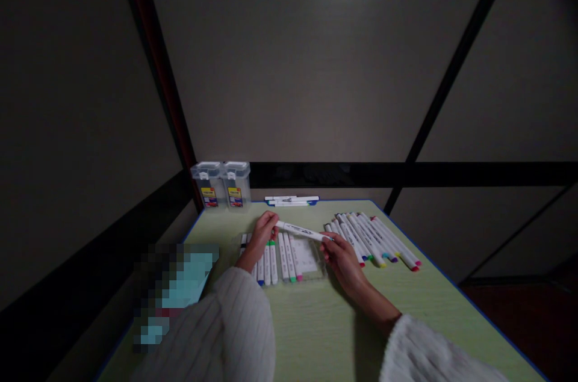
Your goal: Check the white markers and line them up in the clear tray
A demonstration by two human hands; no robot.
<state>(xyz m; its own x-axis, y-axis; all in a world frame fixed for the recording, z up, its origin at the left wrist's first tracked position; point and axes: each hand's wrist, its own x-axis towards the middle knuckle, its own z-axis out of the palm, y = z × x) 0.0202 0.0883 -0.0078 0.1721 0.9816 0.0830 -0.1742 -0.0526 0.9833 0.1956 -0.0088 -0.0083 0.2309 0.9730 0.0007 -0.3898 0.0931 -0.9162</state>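
A white marker (300,230) is stretched between my two hands above the table, tilted slightly down to the right. My left hand (264,231) pinches its left end, and my right hand (341,255) grips its right end. Below them lies a clear tray (311,277) with white markers (286,257) side by side in its left and middle part; their ends show black, blue, green and pink. A pale printed sheet shows in the tray's right part. Right of my right hand, several more white markers (368,240) with coloured ends lie loosely side by side on the table.
Two clear lidded boxes (235,186) stand at the table's (311,322) far left corner. Several white pens (291,200) rest at the far edge. A blurred-out turquoise object (189,283) lies at the left edge. Dark-framed panels rise behind the table.
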